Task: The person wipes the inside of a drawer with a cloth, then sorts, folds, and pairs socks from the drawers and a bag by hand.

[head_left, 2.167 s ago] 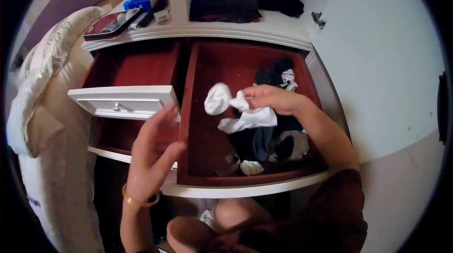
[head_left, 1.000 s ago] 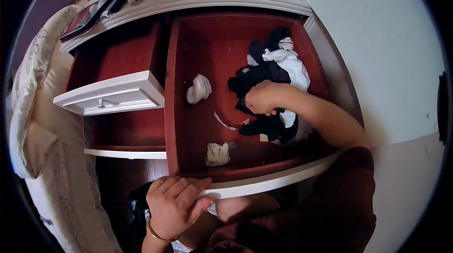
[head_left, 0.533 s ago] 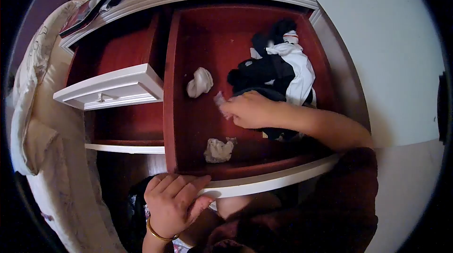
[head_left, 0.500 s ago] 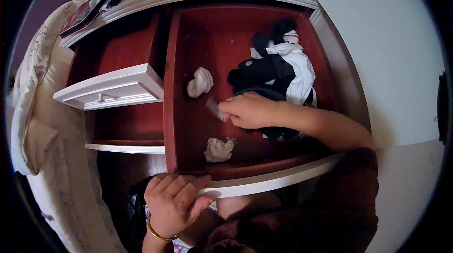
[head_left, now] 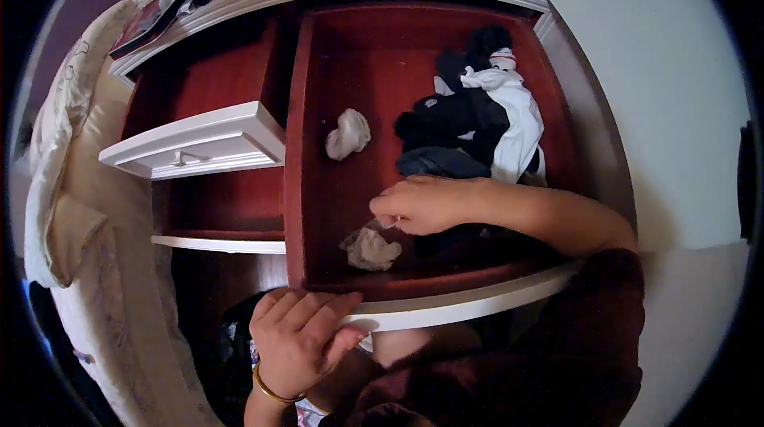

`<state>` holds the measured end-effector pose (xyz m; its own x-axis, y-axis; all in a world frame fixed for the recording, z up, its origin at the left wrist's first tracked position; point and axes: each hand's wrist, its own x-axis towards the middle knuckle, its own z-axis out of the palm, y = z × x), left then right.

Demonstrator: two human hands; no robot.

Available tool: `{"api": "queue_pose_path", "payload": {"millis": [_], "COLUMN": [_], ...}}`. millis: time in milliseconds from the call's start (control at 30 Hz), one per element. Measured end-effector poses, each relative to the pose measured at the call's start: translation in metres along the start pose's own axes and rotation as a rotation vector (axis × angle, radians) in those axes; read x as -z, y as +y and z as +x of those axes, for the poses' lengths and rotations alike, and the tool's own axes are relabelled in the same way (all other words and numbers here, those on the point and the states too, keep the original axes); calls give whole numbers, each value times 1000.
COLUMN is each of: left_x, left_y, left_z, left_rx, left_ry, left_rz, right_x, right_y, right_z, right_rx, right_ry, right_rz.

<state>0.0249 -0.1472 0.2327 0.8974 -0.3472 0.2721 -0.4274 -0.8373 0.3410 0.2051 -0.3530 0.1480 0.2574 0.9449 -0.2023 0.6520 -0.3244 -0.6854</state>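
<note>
Right hand (head_left: pixel 422 206) pinching a thin clear scrap (head_left: pixel 358 234) in the open drawer (head_left: pixel 461 304)
From my end I'm seeing that scrap hanging right by a crumpled beige bundle (head_left: pixel 376 251). Left hand (head_left: pixel 298 339)'s gripping the drawer's front, and a balled white sock (head_left: pixel 348 136) is lying farther back, left of the dark clothes (head_left: pixel 450 120).

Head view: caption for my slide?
Left hand on the drawer front, right hand inside, beside a crumpled pale bundle.

In the drawer (head_left: pixel 366 69), clothes (head_left: pixel 450 120) lie right, one sock (head_left: pixel 348 135) left, another sock (head_left: pixel 374 253) near the front; a second drawer (head_left: pixel 203 140) stands to its left.
</note>
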Motion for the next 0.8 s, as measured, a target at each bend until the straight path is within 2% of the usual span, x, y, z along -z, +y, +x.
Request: {"api": "queue_pose_path", "payload": {"millis": [67, 200, 267, 300, 333, 433, 467, 500, 567, 633, 700, 800], "left_x": [0, -1, -3, -2, 0, 1, 13, 17, 21, 31, 21, 19], "left_y": [0, 1, 1, 1, 1, -1, 1, 0, -2, -11, -18, -21], "left_z": [-2, -2, -2, -1, -1, -1, 3, 5, 7, 15, 21, 39], "left_rx": [13, 38, 37, 33, 31, 15, 4, 70, 185, 251, 379, 319], "left_ry": [-25, -26, -11, -11, -8, -8, -55, -14, 69, 97, 284, 417], "left_rz": [5, -22, -40, -40, -34, -68, -103, -216, -455, -590, -769, -908], "right_x": [2, -3, -74, -74, -68, -19, 4, 27, 35, 51, 55, 53], "right_y": [-7, -26, 24, 15, 11, -3, -14, -29, -27, -42, -46, -58], "right_z": [4, 9, 25, 30, 27, 40, 35, 26, 23, 14, 12, 13], "right_rx": [70, 70, 251, 342, 334, 193, 11, -130, -123, -66, 25, 41], "right_ry": [-59, 5, 194, 289, 186, 54, 28, -79, 21, 24, 1, 24], "right_rz": [30, -109, -199, -245, -59, 354, 659, 915, 1101, 1280, 1397, 1407]}}
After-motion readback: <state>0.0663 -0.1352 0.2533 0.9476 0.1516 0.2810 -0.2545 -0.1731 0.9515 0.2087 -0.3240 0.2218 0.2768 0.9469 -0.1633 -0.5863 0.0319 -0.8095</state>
